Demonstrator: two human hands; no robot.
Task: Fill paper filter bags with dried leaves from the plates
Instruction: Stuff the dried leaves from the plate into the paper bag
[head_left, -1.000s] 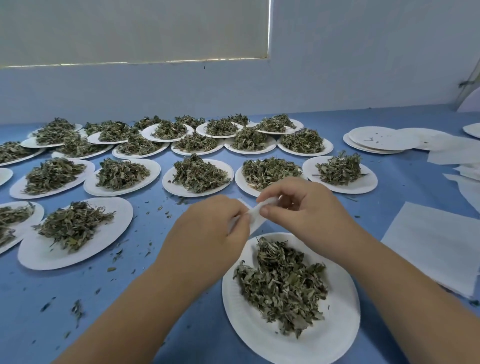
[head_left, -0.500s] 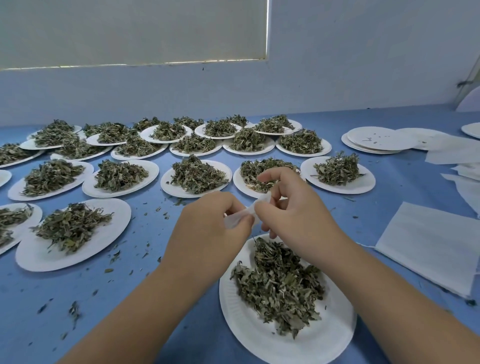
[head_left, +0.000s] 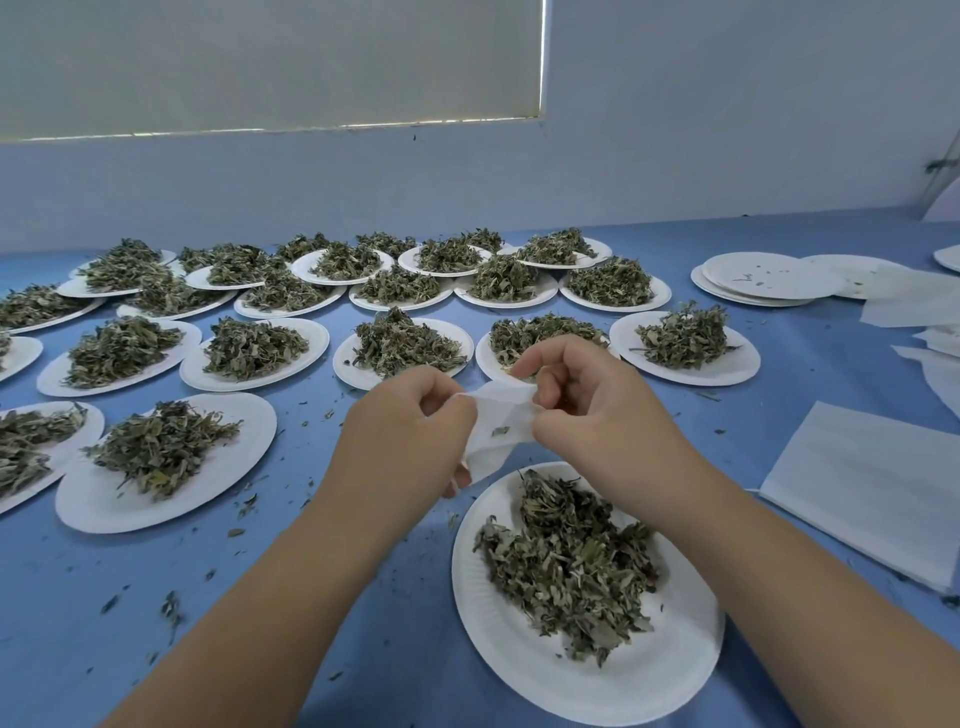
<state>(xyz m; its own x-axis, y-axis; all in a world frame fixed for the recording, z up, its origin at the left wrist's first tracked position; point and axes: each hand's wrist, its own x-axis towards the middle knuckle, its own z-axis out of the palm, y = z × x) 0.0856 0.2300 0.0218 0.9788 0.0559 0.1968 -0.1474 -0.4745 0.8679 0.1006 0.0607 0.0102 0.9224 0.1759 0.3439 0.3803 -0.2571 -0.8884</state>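
A small white paper filter bag (head_left: 497, 426) hangs between my two hands above the near white paper plate (head_left: 524, 670), which holds a heap of dried green leaves (head_left: 569, 564). My left hand (head_left: 402, 441) pinches the bag's left edge and my right hand (head_left: 587, 410) pinches its right edge, so the mouth is spread apart. A leaf fragment shows through the paper. Several more plates of dried leaves (head_left: 405, 343) fill the blue table beyond.
A stack of empty paper plates (head_left: 769, 278) sits at the back right. Flat white filter bags (head_left: 872, 488) lie to the right of my right arm, with more paper sheets (head_left: 909, 301) further back. Loose leaf crumbs dot the blue table (head_left: 104, 597).
The bag was a narrow folded strip pinched between my hands. My hands have moved apart and the bag now hangs spread wider.
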